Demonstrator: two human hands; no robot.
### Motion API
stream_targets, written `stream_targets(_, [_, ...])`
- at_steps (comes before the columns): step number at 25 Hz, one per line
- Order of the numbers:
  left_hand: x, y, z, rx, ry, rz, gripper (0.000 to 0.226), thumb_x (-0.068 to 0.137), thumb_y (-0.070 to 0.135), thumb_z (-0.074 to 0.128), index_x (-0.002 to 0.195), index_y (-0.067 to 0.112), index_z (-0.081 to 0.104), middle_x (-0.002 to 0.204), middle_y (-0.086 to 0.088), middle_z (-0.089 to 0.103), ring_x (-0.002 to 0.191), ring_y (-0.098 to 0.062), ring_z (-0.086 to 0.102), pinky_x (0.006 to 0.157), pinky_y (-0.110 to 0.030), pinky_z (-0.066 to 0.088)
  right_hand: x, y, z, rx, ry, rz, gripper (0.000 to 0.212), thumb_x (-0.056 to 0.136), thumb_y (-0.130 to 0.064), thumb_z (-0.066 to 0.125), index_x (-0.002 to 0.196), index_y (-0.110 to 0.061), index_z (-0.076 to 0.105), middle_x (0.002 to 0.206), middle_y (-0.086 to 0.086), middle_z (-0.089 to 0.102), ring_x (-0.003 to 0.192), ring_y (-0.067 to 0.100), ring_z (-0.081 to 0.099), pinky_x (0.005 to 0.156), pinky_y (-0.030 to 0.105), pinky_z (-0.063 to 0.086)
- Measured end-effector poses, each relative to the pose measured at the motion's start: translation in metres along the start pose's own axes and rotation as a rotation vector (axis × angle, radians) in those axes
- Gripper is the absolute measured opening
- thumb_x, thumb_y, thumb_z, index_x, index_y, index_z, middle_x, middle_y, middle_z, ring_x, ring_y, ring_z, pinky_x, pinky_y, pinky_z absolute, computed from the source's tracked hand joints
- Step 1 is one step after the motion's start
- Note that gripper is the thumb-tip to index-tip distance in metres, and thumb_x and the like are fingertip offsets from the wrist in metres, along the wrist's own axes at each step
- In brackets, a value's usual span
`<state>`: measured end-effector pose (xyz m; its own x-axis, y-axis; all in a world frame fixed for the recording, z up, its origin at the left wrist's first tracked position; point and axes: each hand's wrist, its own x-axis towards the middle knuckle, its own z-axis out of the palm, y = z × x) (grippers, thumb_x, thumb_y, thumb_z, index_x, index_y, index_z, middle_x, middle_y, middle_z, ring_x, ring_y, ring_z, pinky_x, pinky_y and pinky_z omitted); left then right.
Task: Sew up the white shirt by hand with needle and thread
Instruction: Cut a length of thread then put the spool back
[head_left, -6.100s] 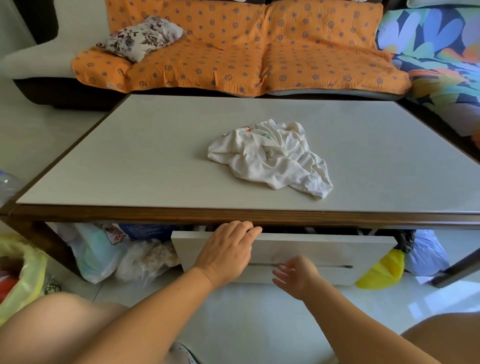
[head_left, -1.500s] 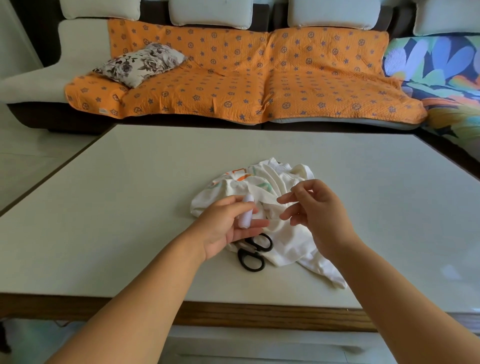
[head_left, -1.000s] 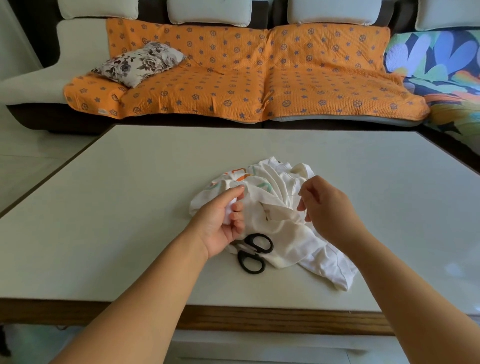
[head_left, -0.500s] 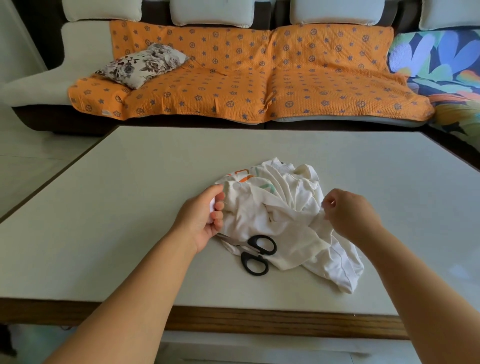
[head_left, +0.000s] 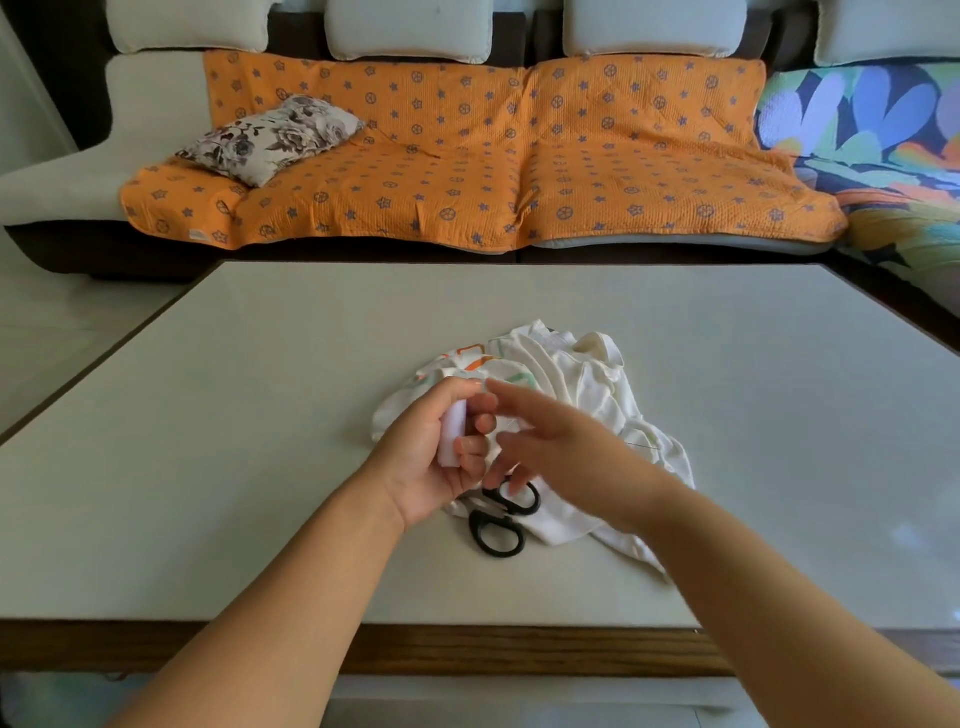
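Observation:
The crumpled white shirt (head_left: 582, 384) lies in the middle of the table, with coloured print showing on its far left folds. My left hand (head_left: 426, 462) hovers over the shirt's left edge and grips a small white spool of thread (head_left: 452, 434) upright in its curled fingers. My right hand (head_left: 566, 449) is blurred by motion, its fingers stretched out straight towards the spool and its index tip near the spool's top. Black-handled scissors (head_left: 498, 527) lie at the shirt's near edge, partly under my hands. A thin dark line, perhaps a needle (head_left: 641, 446), rests on the shirt to the right.
The pale table (head_left: 234, 441) has a wooden front edge close to me. Behind it stands a sofa with an orange patterned cover (head_left: 467, 166) and a floral pillow (head_left: 270, 135). A colourful floral cover (head_left: 872, 135) lies at the far right.
My right hand has left the shirt's right side and swung left to the spool. My left hand has turned so that the white spool shows between its fingers.

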<state>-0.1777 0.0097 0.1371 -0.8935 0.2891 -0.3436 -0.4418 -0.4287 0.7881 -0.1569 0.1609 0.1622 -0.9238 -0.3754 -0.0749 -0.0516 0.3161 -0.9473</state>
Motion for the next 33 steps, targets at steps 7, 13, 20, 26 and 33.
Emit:
stream_targets(7, [0.004, 0.0, -0.007, -0.1, 0.047, -0.015, 0.021, 0.091, 0.029, 0.056, 0.073, 0.02, 0.051, 0.058, 0.007, 0.042, 0.039, -0.003, 0.033, 0.037, -0.011, 0.027, 0.013, 0.026, -0.018, -0.399, 0.219, 0.014, 0.021, 0.094, -0.011, 0.055, 0.085, -0.02, 0.071, 0.061, -0.014, 0.061, 0.05, -0.001, 0.057, 0.054, 0.006, 0.04])
stream_targets(13, [0.008, 0.009, -0.022, -0.155, 0.148, 0.043, 0.025, 0.095, 0.028, 0.051, 0.072, 0.02, 0.046, 0.051, 0.008, 0.037, 0.034, -0.002, 0.028, 0.034, -0.01, 0.021, 0.017, 0.044, -0.066, -0.699, 0.468, 0.112, 0.029, 0.094, -0.007, 0.047, 0.086, -0.016, 0.073, 0.078, -0.005, 0.066, 0.076, 0.019, 0.062, 0.061, 0.025, 0.043])
stream_targets(20, [0.005, 0.006, -0.013, -0.047, 0.064, 0.005, 0.025, 0.093, 0.031, 0.051, 0.071, 0.021, 0.046, 0.056, 0.007, 0.039, 0.036, -0.002, 0.027, 0.034, -0.011, 0.02, 0.002, 0.01, -0.027, -0.739, 0.346, -0.152, 0.045, 0.101, -0.016, 0.045, 0.145, -0.023, 0.042, 0.127, 0.0, 0.054, 0.095, 0.014, 0.063, 0.081, 0.021, 0.046])
stream_targets(26, [0.0, 0.004, -0.007, 0.026, -0.001, 0.048, 0.02, 0.082, 0.031, 0.057, 0.072, 0.019, 0.045, 0.056, 0.006, 0.035, 0.038, -0.003, 0.026, 0.034, -0.013, 0.019, 0.009, 0.02, 0.018, -0.241, 0.069, 0.003, 0.023, 0.099, -0.013, 0.045, 0.108, -0.021, 0.064, 0.074, 0.003, 0.068, 0.057, 0.012, 0.062, 0.056, 0.015, 0.049])
stream_targets(33, [0.005, 0.011, -0.03, -0.075, 0.16, 0.06, 0.027, 0.094, 0.028, 0.053, 0.07, 0.022, 0.042, 0.049, 0.008, 0.033, 0.033, -0.002, 0.025, 0.031, -0.012, 0.021, 0.014, 0.033, -0.054, -0.597, 0.272, 0.206, 0.027, 0.093, -0.01, 0.047, 0.084, -0.021, 0.069, 0.056, -0.002, 0.066, 0.04, 0.004, 0.054, 0.046, 0.011, 0.039])
